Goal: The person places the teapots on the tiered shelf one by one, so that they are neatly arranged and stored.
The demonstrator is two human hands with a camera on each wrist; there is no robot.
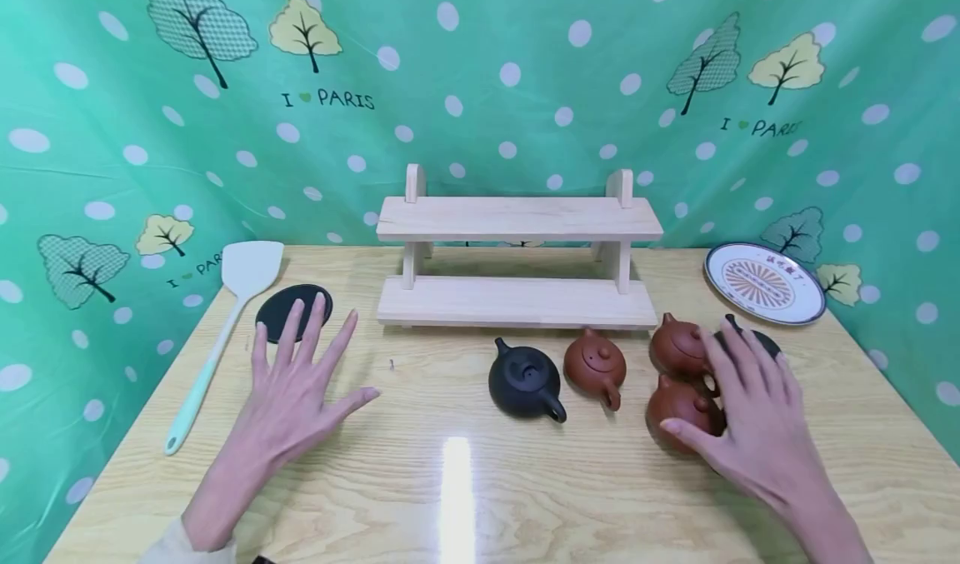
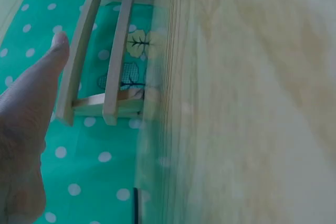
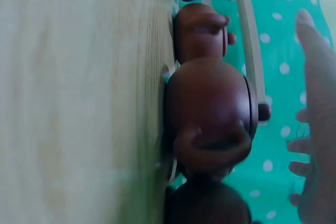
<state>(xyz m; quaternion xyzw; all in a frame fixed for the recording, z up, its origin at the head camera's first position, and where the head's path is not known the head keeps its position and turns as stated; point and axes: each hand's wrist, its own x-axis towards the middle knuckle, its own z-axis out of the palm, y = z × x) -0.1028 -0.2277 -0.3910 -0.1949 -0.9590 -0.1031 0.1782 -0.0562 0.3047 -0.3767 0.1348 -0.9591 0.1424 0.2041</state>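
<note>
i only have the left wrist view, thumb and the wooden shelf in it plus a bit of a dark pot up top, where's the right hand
Observer: In the head view, the right hand is out to the right, its thumb overlapping the nearest brown teapot.
Operator: ok, anything left of the left hand
Observer: Yes, a spatula with a white blade and a pale green handle.
Operator: and at the back, right of the shelf
Observer: A white plate with a dark rim.
</note>
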